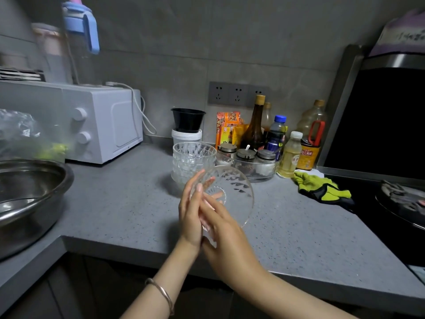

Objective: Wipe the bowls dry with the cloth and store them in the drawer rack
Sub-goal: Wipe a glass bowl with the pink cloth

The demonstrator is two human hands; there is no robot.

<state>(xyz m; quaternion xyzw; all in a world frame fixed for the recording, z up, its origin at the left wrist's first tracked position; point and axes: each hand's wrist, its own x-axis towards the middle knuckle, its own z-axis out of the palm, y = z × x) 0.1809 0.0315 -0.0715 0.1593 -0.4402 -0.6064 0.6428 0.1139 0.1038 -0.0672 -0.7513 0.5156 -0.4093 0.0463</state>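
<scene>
Our grip is on a single glass bowl (236, 192), lifted clear of the worktop (128, 203) and tipped onto its side. The left hand (190, 212) lies flat against it with straight fingers, steadying the wall. The right hand (227, 240) takes the weight from below, and its fingers show through the glass near the foot; we cannot tell how its thumb lies. We judge the tilt is deliberate: it turns the bowl so it can be checked or drained. Neither hand has a cloth in it, so this bowl is not yet being wiped.

From the held bowl, the stack of bowls (194, 155) stands at 11 o'clock, close behind our fingertips and nested upright. That keeps the next one within a short reach. At 3 o'clock, well apart, a crumpled yellow-green cloth (319, 188) lies at the edge of the stove (379, 203). It is probably the wiping cloth, though it could be a glove. Fetching it would mean one hand carrying the slippery glass alone.

At 1 o'clock sits a glass tray of lidded jars (248, 162), with bottles behind it. A steel basin (30, 192) is at 9 o'clock and a white microwave (101, 120) at 10 o'clock. The drawer rack is not in view.
</scene>
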